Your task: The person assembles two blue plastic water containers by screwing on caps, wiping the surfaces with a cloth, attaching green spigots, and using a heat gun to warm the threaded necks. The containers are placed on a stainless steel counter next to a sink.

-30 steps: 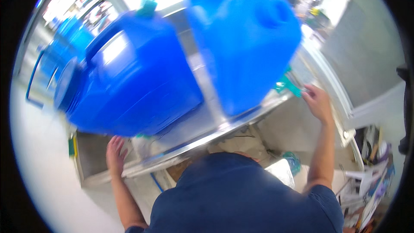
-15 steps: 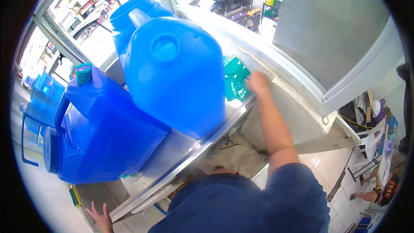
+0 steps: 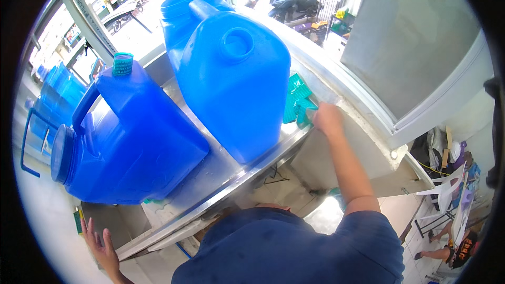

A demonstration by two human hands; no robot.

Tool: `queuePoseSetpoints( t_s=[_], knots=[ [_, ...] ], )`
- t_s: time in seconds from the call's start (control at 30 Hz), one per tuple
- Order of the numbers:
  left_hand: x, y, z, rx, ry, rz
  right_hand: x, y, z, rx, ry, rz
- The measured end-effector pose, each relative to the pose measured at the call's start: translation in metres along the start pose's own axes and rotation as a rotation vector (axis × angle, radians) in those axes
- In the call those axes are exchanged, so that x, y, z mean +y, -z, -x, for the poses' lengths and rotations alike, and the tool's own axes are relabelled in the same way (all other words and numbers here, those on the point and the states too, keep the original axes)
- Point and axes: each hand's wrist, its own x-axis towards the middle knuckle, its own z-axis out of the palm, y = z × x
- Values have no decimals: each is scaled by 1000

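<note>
My right hand (image 3: 327, 119) is closed at the edge of a loose pile of green printed plastic seals (image 3: 298, 94), its fingertips on one of them. To the left of the pile an open blue round-mouthed water jug (image 3: 239, 100) stands on the metal counter (image 3: 223, 173). Nearer my left side, another blue water jug (image 3: 142, 147) has a large screw cap on its low front and a green seal (image 3: 123, 64) around its upper spout. My left hand (image 3: 100, 244) is off the counter's near left end, fingers spread and holding nothing.
Behind the open jug is another open blue container (image 3: 184, 2). More blue jugs (image 3: 58, 92) show at the far left. A window ledge (image 3: 363, 100) runs along the back. At right, a person (image 3: 460, 247) is beside a white plastic chair (image 3: 447, 184).
My left hand has risen and moved left, its fingers still spread. My right hand stays at the green seals, some of which have shifted. The whole view has turned slightly.
</note>
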Motion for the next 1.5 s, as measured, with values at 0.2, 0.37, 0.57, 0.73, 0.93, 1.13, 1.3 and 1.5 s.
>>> queuePoseSetpoints(
  t_s=[0.2, 0.37, 0.57, 0.73, 0.93, 1.13, 1.3, 1.5],
  knots=[
    [40, -7, -21, 8, -193, 109, -15, 51, -20, 238, 125, -30],
    [52, -11, -23, -2, -279, 125, -36, 90, -33, 305, 197, 96],
    [53, -19, -17, -11, -199, 259, -53, 54, -46, 117, 453, 208],
    [46, -11, -2, -68, -179, 255, -42, 40, -63, 149, 444, 169],
    [70, -12, 0, -210, -148, 445, -42, 108, -26, 136, 282, -40],
    [138, -28, -28, -376, -620, 413, -58, 240, 83, 74, 757, -419],
    [209, -46, -41, -472, -915, 783, -160, 298, 149, -240, 1468, -468],
    [210, -40, -34, -506, -694, 1090, -274, 297, 195, -313, 1532, -756]
  ],
)
